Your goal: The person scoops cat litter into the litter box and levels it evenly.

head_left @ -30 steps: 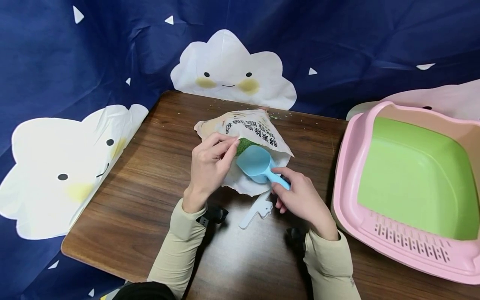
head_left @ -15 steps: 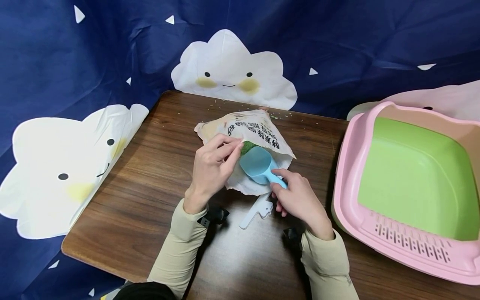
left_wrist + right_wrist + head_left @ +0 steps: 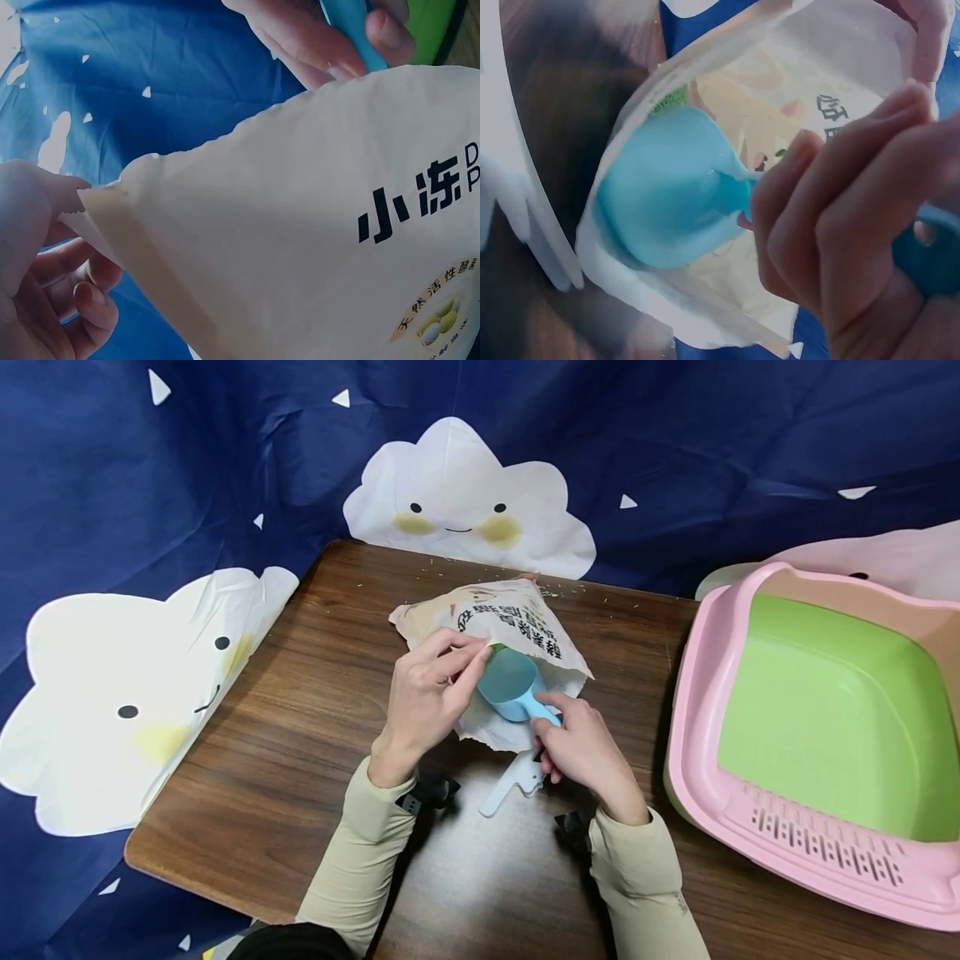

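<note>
Jutting from right hand (image 3: 583, 745): blue scoop (image 3: 508, 681), apparently partly inside bag (image 3: 504, 608).

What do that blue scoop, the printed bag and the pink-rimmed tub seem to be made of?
Scoop: likely moulded plastic; smooth, evenly blue.
Bag: paper or matte plastic film; thin, creased, with a ragged edge, so either fits.
Tub: probably rigid plastic; smooth, slightly shiny, with neat holes.

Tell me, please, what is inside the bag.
In the bag are the bowl of the scoop and, just past it, some green granules. The bag's upper side and the scoop cover the deeper part; how full it is cannot be seen.
</note>
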The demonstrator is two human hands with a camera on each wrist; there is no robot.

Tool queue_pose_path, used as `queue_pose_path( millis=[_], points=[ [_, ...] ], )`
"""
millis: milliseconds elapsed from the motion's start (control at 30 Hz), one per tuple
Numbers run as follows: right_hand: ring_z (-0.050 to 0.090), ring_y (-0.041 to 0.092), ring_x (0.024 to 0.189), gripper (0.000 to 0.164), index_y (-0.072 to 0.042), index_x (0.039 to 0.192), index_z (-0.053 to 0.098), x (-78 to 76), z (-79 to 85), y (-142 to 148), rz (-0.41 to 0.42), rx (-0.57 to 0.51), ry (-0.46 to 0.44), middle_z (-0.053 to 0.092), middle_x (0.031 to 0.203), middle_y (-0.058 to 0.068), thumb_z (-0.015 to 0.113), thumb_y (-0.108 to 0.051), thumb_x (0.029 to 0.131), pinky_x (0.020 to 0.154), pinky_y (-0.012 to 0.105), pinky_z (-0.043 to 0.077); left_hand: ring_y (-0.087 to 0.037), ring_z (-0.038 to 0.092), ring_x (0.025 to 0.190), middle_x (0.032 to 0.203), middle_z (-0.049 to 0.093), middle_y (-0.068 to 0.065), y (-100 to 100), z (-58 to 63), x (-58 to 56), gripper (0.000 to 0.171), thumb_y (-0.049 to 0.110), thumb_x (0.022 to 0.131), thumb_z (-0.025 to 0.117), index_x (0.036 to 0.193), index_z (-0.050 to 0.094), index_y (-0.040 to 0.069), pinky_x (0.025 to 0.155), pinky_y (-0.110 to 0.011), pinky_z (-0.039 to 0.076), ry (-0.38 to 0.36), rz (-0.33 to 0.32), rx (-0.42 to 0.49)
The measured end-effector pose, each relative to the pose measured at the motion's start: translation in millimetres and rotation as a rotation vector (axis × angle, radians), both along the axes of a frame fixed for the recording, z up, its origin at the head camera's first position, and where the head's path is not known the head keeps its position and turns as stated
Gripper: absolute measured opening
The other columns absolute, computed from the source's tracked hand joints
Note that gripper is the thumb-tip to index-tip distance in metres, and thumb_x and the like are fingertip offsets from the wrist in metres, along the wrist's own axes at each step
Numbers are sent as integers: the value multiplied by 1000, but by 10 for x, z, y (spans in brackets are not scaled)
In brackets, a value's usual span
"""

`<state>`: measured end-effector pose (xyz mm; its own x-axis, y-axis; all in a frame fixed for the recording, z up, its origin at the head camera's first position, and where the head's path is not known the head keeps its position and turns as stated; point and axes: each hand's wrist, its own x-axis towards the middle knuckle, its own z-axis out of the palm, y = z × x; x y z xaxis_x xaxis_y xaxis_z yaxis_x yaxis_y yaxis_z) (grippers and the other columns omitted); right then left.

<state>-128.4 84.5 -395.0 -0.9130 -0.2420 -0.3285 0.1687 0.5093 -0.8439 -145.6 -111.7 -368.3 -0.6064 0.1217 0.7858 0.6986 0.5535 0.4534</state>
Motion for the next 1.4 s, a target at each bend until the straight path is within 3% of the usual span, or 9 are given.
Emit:
queue_pose_path(
  millis=[333, 500, 667, 767, 933, 1067, 1400],
  points=[
    [55, 14, 42, 48, -7, 140, 46, -52, -116, -94, -72, -110, -8, 66, 82, 20, 52, -14, 93, 47, 43, 55, -10, 57, 65, 86, 71, -6, -11, -12, -6, 14, 9, 90, 65, 91, 78, 2, 54, -18, 41, -8, -2, 6],
    [54, 13, 44, 45, -5, 138, 48, -91, -239, -179, -120, -181, 38, 67, 81, 19, 52, -12, 94, 44, 33, 52, -11, 58, 66, 86, 71, -6, -1, -7, -4, 14, 9, 90, 65, 91, 77, 2, 55, -19, 41, -9, -6, 5],
    [55, 16, 46, 45, -6, 137, 50, -110, -305, -245, -157, -170, 88, 69, 80, 14, 54, -14, 93, 42, 26, 46, -11, 59, 67, 86, 71, -6, -1, -8, -7, 14, 9, 90, 65, 91, 77, 1, 56, -19, 42, -11, -9, 9],
    [58, 21, 51, 45, -7, 138, 50, -119, -308, -234, -134, -135, 92, 69, 82, 12, 54, -16, 94, 44, 26, 46, -12, 61, 69, 87, 72, -7, -10, -12, -16, 15, 9, 90, 65, 90, 77, 1, 56, -19, 43, -12, -15, 21],
    [63, 28, 59, 44, -6, 136, 51, -116, -231, -98, -23, -31, 102, 69, 87, 14, 55, -21, 95, 50, 29, 49, -14, 64, 71, 86, 72, -9, -30, -11, -39, 14, 7, 89, 66, 88, 78, 1, 57, -20, 43, -14, -25, 56],
    [63, 26, 54, 44, -1, 133, 52, -96, -148, 33, 45, 5, 114, 67, 82, 18, 57, -20, 94, 51, 33, 52, -15, 64, 72, 85, 72, -9, -35, -5, -49, 13, 7, 89, 66, 88, 78, 1, 57, -20, 43, -26, -32, 76],
    [55, 7, 50, 43, 10, 133, 44, -113, -119, 154, 90, -240, -111, 69, 87, 19, 54, -8, 96, 48, 26, 54, -14, 59, 66, 85, 72, -11, -33, 5, -49, 12, 5, 89, 67, 89, 78, 0, 54, -18, 38, -36, -37, 100]
  ],
)
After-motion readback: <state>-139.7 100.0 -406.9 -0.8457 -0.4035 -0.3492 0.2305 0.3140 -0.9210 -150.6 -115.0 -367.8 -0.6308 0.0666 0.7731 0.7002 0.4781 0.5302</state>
